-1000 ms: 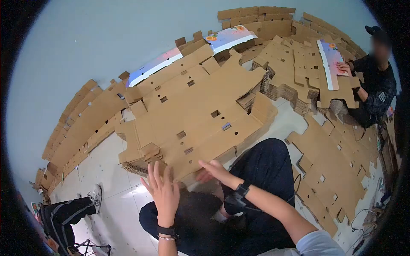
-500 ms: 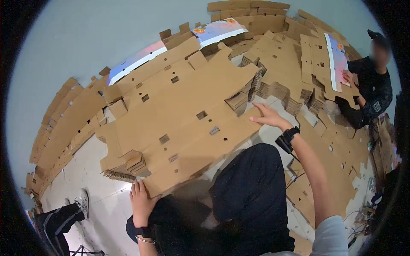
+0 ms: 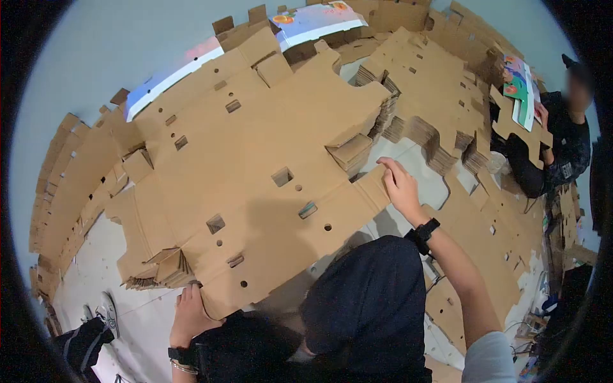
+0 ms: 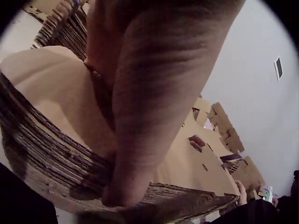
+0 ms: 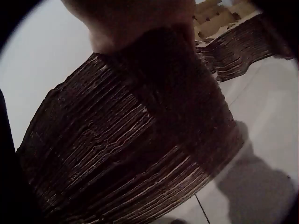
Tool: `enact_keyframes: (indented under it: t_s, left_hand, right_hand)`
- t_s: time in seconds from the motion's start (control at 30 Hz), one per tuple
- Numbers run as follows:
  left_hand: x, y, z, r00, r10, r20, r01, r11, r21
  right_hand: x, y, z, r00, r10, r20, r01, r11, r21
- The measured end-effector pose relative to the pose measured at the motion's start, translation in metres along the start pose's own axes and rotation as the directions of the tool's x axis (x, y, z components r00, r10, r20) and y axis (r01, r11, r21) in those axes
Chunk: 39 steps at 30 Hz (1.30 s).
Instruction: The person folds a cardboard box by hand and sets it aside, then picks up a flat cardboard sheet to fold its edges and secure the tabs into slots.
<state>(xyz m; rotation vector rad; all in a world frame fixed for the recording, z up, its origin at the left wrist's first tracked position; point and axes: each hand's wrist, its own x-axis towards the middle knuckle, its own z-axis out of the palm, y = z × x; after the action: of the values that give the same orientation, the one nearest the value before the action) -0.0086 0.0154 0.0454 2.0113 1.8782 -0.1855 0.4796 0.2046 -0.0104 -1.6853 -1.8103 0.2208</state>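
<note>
Right hand point(image 3: 402, 188), fingers spread in earlier frame, now bends them round near right corner of cardboard stack point(image 3: 255, 153); left hand point(image 3: 193, 313) still grips near left corner. Green printed sheet point(image 3: 514, 90) now shows by other person point(image 3: 568, 143). Stack lies flat before wearer's knees point(image 3: 370, 300) (slightly askew), long axis running lower left to upper right.
</note>
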Motion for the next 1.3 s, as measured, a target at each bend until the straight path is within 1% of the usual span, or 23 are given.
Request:
enact_keyframes:
  t_s: [0.03, 0.17, 0.27, 0.33, 0.47, 0.5, 0.53, 0.57, 0.6, 0.63, 0.67, 0.73, 0.77, 0.83, 0.87, 0.9, 0.93, 1.0, 1.07, 1.13, 1.2, 1.23, 1.3]
  left_hand:
    - [0.002, 0.001, -0.001, 1.0, -0.019, 0.024, 0.018, 1.0, 0.009]
    - [0.006, 0.005, -0.003, 0.998, -0.044, 0.054, 0.042, 0.998, 0.036]
    - [0.004, -0.002, 0.003, 0.999, -0.021, 0.038, 0.02, 0.999, 0.04]
    - [0.002, -0.003, 0.004, 0.999, -0.016, 0.036, 0.016, 1.0, 0.019]
    - [0.0, -0.005, 0.005, 0.999, -0.03, 0.025, 0.029, 0.999, 0.034]
    - [0.002, -0.006, 0.007, 0.999, -0.039, -0.004, 0.039, 0.999, 0.028]
    - [0.003, -0.007, 0.011, 0.997, -0.081, 0.019, 0.08, 0.995, 0.057]
    - [0.001, -0.007, 0.013, 0.992, -0.12, 0.045, 0.116, 0.99, 0.085]
    - [-0.005, -0.007, 0.013, 0.998, 0.002, -0.066, 0.004, 0.996, 0.087]
    - [-0.005, -0.01, 0.013, 0.997, 0.013, -0.077, -0.007, 0.996, 0.089]
    - [-0.003, -0.012, 0.014, 0.998, -0.007, -0.056, 0.013, 0.994, 0.104]
    - [-0.008, -0.003, 0.007, 0.998, -0.04, -0.052, 0.045, 0.995, 0.094]
    - [-0.008, -0.004, 0.007, 0.997, -0.031, -0.066, 0.037, 0.995, 0.088]
    - [-0.007, -0.007, 0.009, 0.998, -0.027, -0.054, 0.03, 0.997, 0.07]
    - [-0.006, -0.008, 0.011, 0.998, -0.029, -0.06, 0.033, 0.998, 0.061]
    - [-0.005, -0.011, 0.015, 0.997, -0.017, -0.078, 0.021, 0.998, 0.055]
    - [-0.005, -0.016, 0.02, 0.995, -0.014, -0.095, 0.018, 0.999, 0.049]
    - [-0.001, -0.02, 0.028, 0.995, -0.041, -0.093, 0.049, 0.995, 0.082]
    - [0.01, -0.03, 0.044, 0.995, -0.029, -0.094, 0.043, 0.987, 0.155]
    - [0.004, -0.024, 0.034, 0.998, -0.035, -0.054, 0.04, 0.994, 0.101]
    - [0.0, -0.018, 0.021, 0.998, -0.054, -0.029, 0.056, 0.997, 0.049]
    - [0.0, -0.016, 0.018, 0.998, -0.062, -0.03, 0.064, 0.997, 0.054]
    - [-0.001, -0.009, 0.017, 0.997, -0.071, -0.002, 0.072, 0.996, 0.051]
  right_hand:
    - [0.0, -0.003, 0.0, 1.0, 0.007, -0.02, -0.006, 1.0, 0.022]
    - [0.0, -0.004, -0.001, 0.997, 0.077, 0.029, -0.079, 0.994, 0.074]
    - [0.001, -0.007, -0.001, 0.998, 0.058, 0.012, -0.059, 0.989, 0.139]
    - [-0.001, -0.01, -0.003, 0.997, 0.071, -0.005, -0.07, 0.99, 0.125]
    - [0.001, 0.006, 0.006, 0.997, 0.001, -0.073, 0.005, 0.997, 0.08]
    - [0.001, 0.009, 0.003, 0.998, 0.047, 0.034, -0.047, 0.999, 0.0]
    - [0.003, 0.007, 0.0, 0.985, 0.105, 0.135, -0.094, 0.992, -0.088]
    - [0.006, 0.006, -0.003, 0.988, 0.086, 0.125, -0.075, 0.993, -0.087]
    - [0.007, -0.001, -0.01, 0.98, 0.094, 0.176, -0.073, 0.99, -0.119]
    - [0.004, -0.005, -0.017, 0.968, 0.114, 0.222, -0.081, 0.985, -0.153]
    - [0.0, -0.008, -0.022, 0.969, 0.123, 0.213, -0.088, 0.983, -0.163]
    - [0.004, -0.033, -0.027, 0.996, -0.025, 0.089, 0.046, 0.967, -0.251]
    - [0.01, -0.046, -0.031, 0.997, -0.031, 0.076, 0.05, 0.964, -0.261]
    - [0.018, -0.078, -0.041, 0.932, -0.32, 0.173, 0.36, 0.877, -0.319]
    - [0.022, -0.097, -0.045, 0.928, -0.327, 0.176, 0.369, 0.872, -0.323]
    - [0.025, -0.126, -0.051, 0.91, -0.286, 0.302, 0.346, 0.922, -0.171]
    - [0.026, -0.157, -0.051, 0.863, -0.262, 0.432, 0.298, 0.954, -0.015]
    - [0.022, -0.213, -0.034, 0.698, -0.424, 0.577, 0.42, 0.895, 0.15]
    - [-0.007, -0.27, -0.003, 0.634, -0.597, 0.492, 0.422, 0.8, 0.426]
    - [-0.035, -0.325, 0.036, 0.65, -0.642, 0.407, 0.422, 0.75, 0.509]
    - [-0.051, -0.364, 0.08, 0.675, -0.685, 0.274, 0.459, 0.681, 0.571]
    - [-0.052, -0.377, 0.1, 0.672, -0.687, 0.276, 0.456, 0.677, 0.577]
    - [-0.057, -0.39, 0.133, 0.691, -0.614, 0.383, 0.294, 0.722, 0.626]
